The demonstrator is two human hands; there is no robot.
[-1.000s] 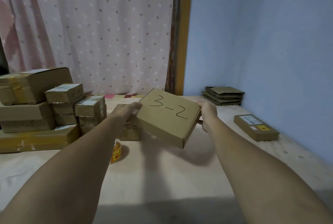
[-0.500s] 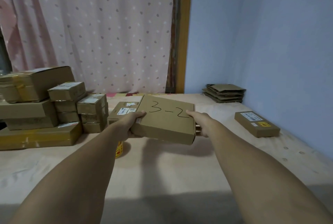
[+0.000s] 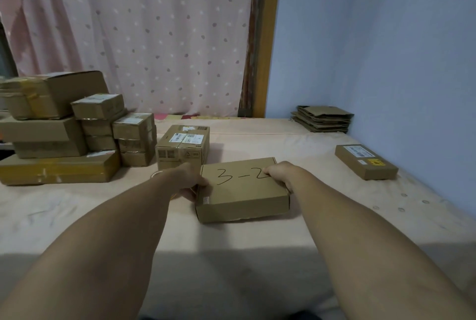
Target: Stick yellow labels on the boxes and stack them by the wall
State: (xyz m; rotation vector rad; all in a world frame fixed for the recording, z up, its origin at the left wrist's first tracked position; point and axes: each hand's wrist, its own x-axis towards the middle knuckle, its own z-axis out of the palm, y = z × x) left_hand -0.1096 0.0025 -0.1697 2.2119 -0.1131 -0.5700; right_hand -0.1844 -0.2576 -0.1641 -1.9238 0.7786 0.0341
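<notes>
Left hand (image 3: 189,181), right hand (image 3: 279,174): each grip holding box (image 3: 244,190) sides, box flat on surface (image 3: 231,237). Release squarely; stick label on bare top, clear of writing.

Both forearms (image 3: 108,242) are bare to the frame's bottom corners, and the left hand (image 3: 189,185) and right hand (image 3: 282,178) are bare too. A thin pale arc (image 3: 156,173) crosses the left wrist; whether it's a bracelet, I can't tell.
</notes>
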